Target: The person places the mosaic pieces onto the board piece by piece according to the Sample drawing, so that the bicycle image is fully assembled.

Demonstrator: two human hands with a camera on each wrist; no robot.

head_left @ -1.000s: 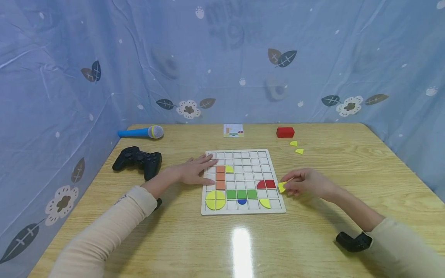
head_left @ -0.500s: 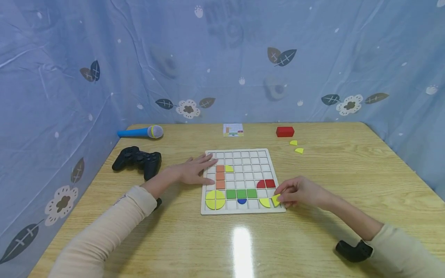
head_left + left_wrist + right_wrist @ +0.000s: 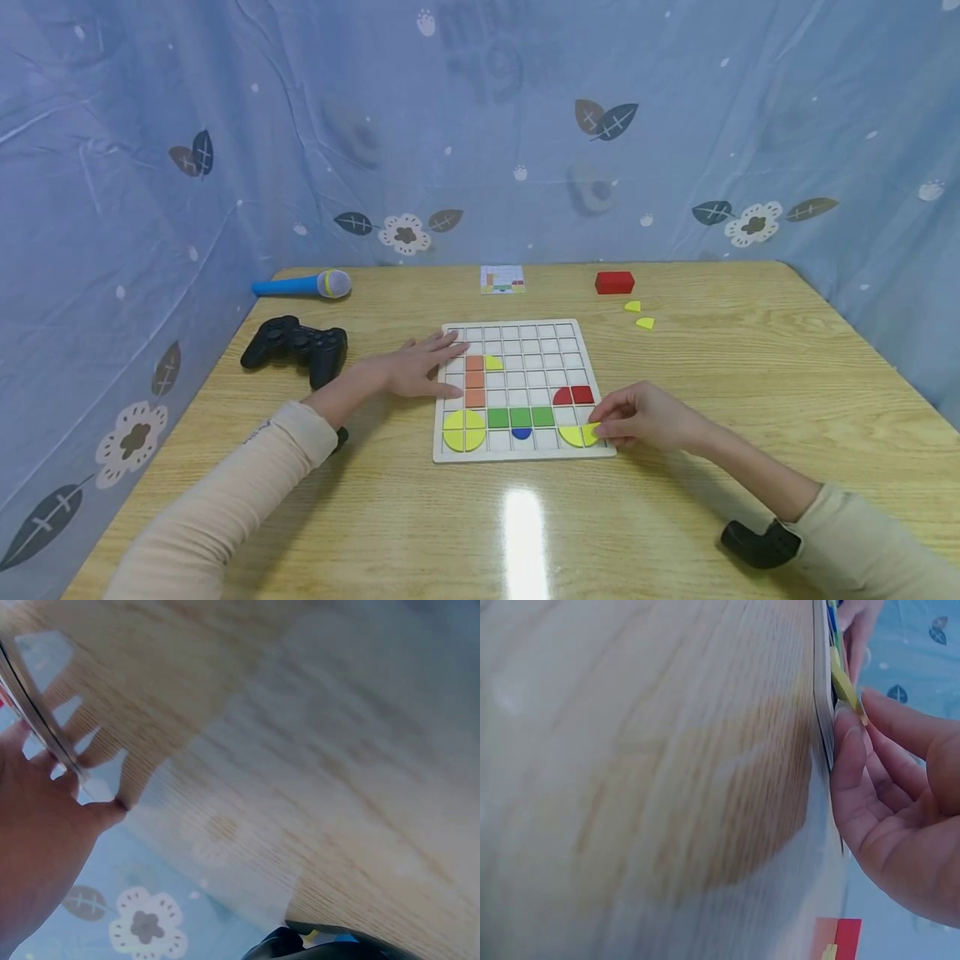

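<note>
A white grid board (image 3: 530, 362) lies on the table. My left hand (image 3: 412, 368) rests on its left edge with the fingers spread. Between thumb and fingers, my right hand (image 3: 651, 418) pinches a yellow quarter-circle tile (image 3: 590, 433) at the board's lower right corner; the right wrist view shows this tile (image 3: 845, 685) tilted. Beside it sits another yellow quarter tile (image 3: 571, 436), forming a half circle with it. Elsewhere on the board are orange squares (image 3: 475, 379), green squares (image 3: 520, 417), a blue half circle (image 3: 521, 433), red tiles (image 3: 581, 395) and a yellow circle (image 3: 464, 431).
Behind the board lie a pattern card (image 3: 502, 280) and a red block (image 3: 614, 283). Two loose yellow quarter tiles (image 3: 645, 322) are near the block. On the left are a black game controller (image 3: 296, 346) and a blue toy microphone (image 3: 303, 285). A blue curtain (image 3: 480, 125) surrounds the table.
My right hand has carried the yellow quarter tile from beside the board's right edge down to the lower right corner, against the neighbouring yellow tile. The left hand has stayed put.
</note>
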